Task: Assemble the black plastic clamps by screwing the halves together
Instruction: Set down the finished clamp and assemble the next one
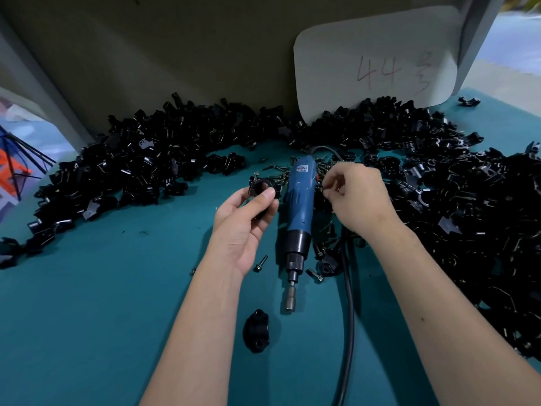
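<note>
Left hand (246, 212) held a black clamp (263, 187) between thumb and fingers above the teal table (102, 303). Right hand (355, 194) pinched a small screw (324, 191). Blue electric screwdriver (298, 218) lay between the hands. Loose clamp half (257, 331) lay near its tip.

A flat teal work surface (87, 317) is seen filling the lower two thirds of the frame, backed across the top by a dull olive-grey partition board (175, 54). A pale rounded-corner paper sheet (377, 60), marked "44" in red, is propped against the board at upper right. Grey upright frame posts (480, 30) stand at both upper corners, with blurred daylight beyond them.
</note>
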`<state>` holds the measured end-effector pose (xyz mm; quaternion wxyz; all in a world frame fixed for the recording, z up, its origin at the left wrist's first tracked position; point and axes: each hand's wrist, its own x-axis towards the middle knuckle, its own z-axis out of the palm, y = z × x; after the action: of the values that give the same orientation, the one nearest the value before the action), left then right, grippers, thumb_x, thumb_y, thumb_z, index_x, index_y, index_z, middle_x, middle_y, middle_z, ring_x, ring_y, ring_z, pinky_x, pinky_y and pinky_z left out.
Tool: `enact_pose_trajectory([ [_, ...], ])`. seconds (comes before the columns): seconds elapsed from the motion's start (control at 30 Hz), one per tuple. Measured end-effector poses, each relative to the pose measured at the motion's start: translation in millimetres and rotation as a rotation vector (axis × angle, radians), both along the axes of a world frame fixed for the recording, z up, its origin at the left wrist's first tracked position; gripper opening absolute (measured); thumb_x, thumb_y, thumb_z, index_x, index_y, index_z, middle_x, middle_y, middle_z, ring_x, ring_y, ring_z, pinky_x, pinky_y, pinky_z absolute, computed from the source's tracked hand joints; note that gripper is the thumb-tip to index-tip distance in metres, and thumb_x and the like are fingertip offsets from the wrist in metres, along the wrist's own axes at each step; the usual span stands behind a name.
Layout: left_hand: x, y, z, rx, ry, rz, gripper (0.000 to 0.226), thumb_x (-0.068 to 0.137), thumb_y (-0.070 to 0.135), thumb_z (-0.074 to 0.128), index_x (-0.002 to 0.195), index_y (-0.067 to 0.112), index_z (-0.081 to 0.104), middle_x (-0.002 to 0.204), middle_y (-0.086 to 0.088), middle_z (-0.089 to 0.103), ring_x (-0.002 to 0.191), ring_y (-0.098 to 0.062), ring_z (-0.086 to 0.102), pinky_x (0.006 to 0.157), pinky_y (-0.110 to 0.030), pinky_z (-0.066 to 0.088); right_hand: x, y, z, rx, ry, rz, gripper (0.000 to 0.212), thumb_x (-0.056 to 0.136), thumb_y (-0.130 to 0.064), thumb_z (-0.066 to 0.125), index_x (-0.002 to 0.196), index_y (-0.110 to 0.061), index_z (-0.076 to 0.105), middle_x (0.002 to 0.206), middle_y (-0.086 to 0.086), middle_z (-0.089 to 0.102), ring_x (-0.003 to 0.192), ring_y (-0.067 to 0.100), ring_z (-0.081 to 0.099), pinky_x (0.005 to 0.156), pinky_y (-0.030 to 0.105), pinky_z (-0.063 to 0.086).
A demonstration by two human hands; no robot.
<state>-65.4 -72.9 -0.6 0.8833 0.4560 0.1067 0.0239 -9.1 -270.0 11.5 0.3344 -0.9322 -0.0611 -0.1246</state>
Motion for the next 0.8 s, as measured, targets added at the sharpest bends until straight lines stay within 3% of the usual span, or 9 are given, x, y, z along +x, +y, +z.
enact_pose_trajectory([
  [0.07,0,0,0,0.013,-0.011,-0.018,0.041,0.067,0.01,0.086,0.105,0.004,0.071,0.09,-0.003,0.078,0.076,-0.012,0.073,0.074,-0.018,0.058,0,2,4,0.249,-0.049,0.025,0.015,0.094,-0.006,0.071,0.096,-0.021,0.074,0.077,-0.011,0.066,0.062,-0.001,0.057,0.061,0.008,0.048],
  [0.17,0,0,-1,0.023,-0.026,-0.043,0.039,0.069,0.011,0.086,0.104,0.005,0.07,0.088,-0.002,0.077,0.077,-0.011,0.073,0.073,-0.018,0.058,-7,14,13,0.641,-0.075,0.148,0.014,0.092,-0.009,0.076,0.091,-0.023,0.08,0.076,-0.007,0.074,0.062,0.006,0.064,0.064,0.018,0.055],
  [0.23,0,-1,0,0.033,-0.033,-0.063,0.038,0.07,0.011,0.086,0.103,0.006,0.07,0.088,-0.002,0.077,0.077,-0.011,0.072,0.073,-0.018,0.058,-11,24,15,0.76,-0.075,0.224,0.009,0.09,-0.011,0.079,0.09,-0.02,0.08,0.077,-0.004,0.075,0.06,0.013,0.067,0.063,0.023,0.057],
  [0.37,-2,-3,1,0.054,-0.043,-0.087,0.041,0.068,0.012,0.086,0.106,0.006,0.071,0.09,-0.001,0.077,0.077,-0.01,0.072,0.074,-0.019,0.058,-13,34,9,0.723,-0.09,0.282,0.005,0.088,-0.012,0.081,0.089,-0.018,0.081,0.074,0.001,0.075,0.061,0.019,0.072,0.065,0.033,0.061],
  [0.5,-3,-4,2,0.042,-0.042,-0.09,0.037,0.07,0.01,0.083,0.105,0.005,0.071,0.089,-0.001,0.076,0.075,-0.009,0.072,0.073,-0.017,0.057,-12,36,6,0.654,-0.053,0.32,0.005,0.087,-0.014,0.082,0.089,-0.02,0.082,0.075,0.005,0.075,0.059,0.014,0.068,0.063,0.027,0.056],
  [0.7,-6,-1,5,-0.116,-0.043,-0.135,0.026,0.076,0.007,0.078,0.101,0.007,0.07,0.089,-0.004,0.075,0.073,-0.009,0.07,0.068,-0.016,0.057,-17,39,12,0.91,0.152,0.452,0.015,0.097,-0.012,0.07,0.095,-0.018,0.083,0.066,-0.001,0.065,0.058,0.013,0.053,0.057,0.023,0.048],
  [0.8,-7,-2,6,-0.173,-0.038,-0.129,0.023,0.075,0.005,0.077,0.098,0.006,0.074,0.09,-0.006,0.075,0.073,-0.01,0.07,0.066,-0.015,0.057,-19,43,14,0.926,0.175,0.456,0.013,0.093,-0.014,0.076,0.082,-0.019,0.082,0.065,-0.004,0.063,0.057,0.007,0.049,0.051,0.021,0.042],
])
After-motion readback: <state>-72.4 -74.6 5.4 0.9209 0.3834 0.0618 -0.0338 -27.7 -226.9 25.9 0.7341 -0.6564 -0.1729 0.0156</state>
